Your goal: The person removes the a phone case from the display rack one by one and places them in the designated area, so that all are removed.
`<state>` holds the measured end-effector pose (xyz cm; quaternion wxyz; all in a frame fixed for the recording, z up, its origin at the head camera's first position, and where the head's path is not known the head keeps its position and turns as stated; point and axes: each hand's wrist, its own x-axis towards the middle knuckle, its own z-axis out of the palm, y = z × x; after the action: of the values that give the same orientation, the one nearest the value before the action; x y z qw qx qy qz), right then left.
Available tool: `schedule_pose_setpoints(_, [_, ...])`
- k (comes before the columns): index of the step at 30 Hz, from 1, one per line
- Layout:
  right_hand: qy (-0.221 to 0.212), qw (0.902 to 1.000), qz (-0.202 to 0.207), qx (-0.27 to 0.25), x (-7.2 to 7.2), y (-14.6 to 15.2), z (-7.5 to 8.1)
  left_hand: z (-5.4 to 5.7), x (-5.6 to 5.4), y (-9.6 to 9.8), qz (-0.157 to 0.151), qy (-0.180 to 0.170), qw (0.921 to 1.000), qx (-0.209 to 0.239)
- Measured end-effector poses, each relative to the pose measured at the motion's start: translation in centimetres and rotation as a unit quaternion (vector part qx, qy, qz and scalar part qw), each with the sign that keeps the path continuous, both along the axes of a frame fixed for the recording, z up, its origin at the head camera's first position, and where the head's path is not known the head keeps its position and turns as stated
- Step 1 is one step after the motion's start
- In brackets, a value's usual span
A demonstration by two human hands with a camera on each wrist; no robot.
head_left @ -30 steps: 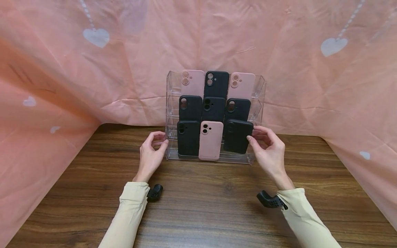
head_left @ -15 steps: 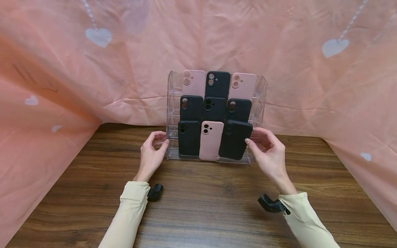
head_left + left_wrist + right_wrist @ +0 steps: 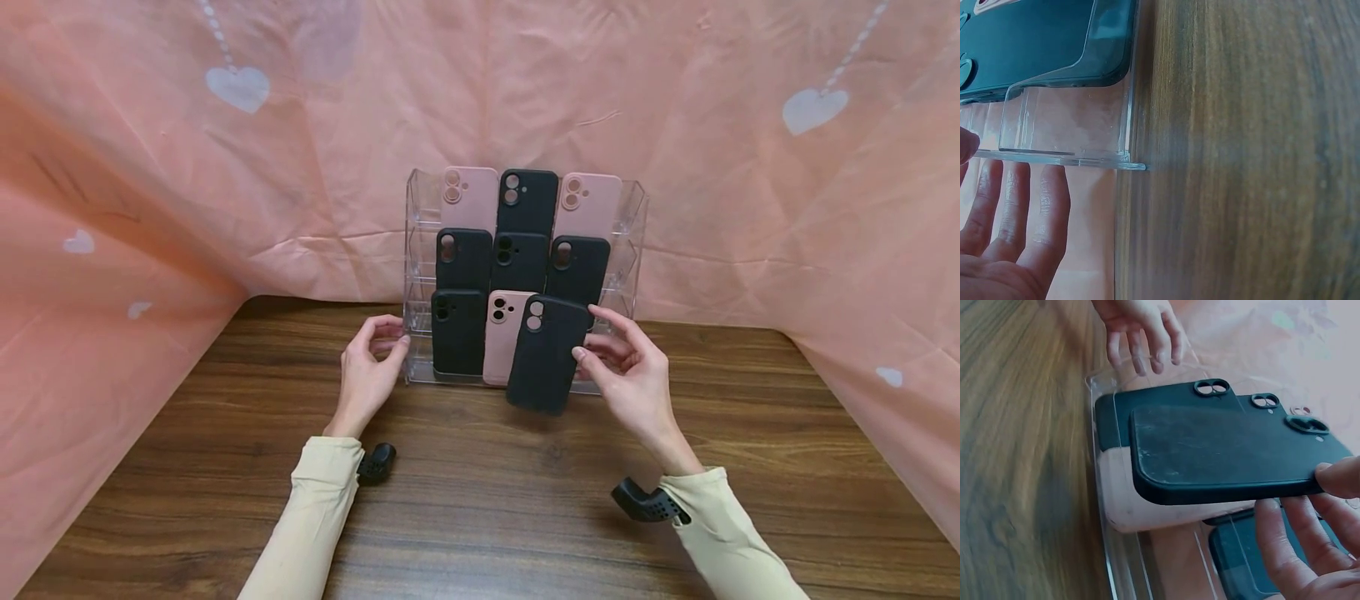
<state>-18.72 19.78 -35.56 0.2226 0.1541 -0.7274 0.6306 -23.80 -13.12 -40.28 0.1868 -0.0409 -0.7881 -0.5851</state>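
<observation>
My right hand [image 3: 630, 375] pinches a black phone case [image 3: 549, 354] by its right edge, thumb in front and fingers behind. In the head view the case is tilted, in front of the clear tiered rack [image 3: 465, 382], and overlaps a pink phone case [image 3: 504, 342] in the bottom row. The right wrist view shows the held case's back [image 3: 1210, 453] and camera opening. My left hand [image 3: 369, 367] holds the rack's left side wall; in the left wrist view its fingers [image 3: 1050, 206] lie along the outside, thumb at the wall's edge. Another black case [image 3: 459, 333] stands bottom left.
Higher tiers hold more pink and black cases, among them a black one [image 3: 528, 200] at the top middle. The rack stands on a wooden table [image 3: 480, 500] against a pink cloth backdrop [image 3: 337, 167] printed with hearts.
My right hand has drawn the black case out of the bottom-right place, forward and to the left, so its camera opening now shows. The left hand stays at the rack's side.
</observation>
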Motion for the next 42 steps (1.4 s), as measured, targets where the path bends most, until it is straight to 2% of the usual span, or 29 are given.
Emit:
schedule_pose_setpoints(7, [-0.071, 0.9956, 0.057, -0.025, -0.1, -0.6, -0.8, 0.0, 0.0, 0.0, -0.003, -0.002, 0.9999, 0.011])
schedule_pose_setpoints(13, [-0.117, 0.9896, 0.076, -0.034, 0.0, -1.1, -1.6, -0.2, -0.1, 0.0, -0.005, -0.007, 0.9999, 0.014])
schedule_pose_setpoints(25, [-0.162, 0.9814, 0.103, -0.011, 0.2, -2.2, -3.0, -0.1, 0.0, 0.0, -0.006, -0.004, 0.9999, 0.007])
schedule_pose_setpoints(35, [-0.211, 0.9672, 0.140, -0.017, 0.4, -3.4, -3.8, -0.2, -0.1, 0.0, -0.004, -0.004, 1.0000, 0.000])
schedule_pose_setpoints(42, [-0.213, 0.9682, 0.129, 0.021, 0.3, -4.0, -4.2, -0.1, 0.0, 0.0, -0.005, -0.005, 1.0000, 0.002])
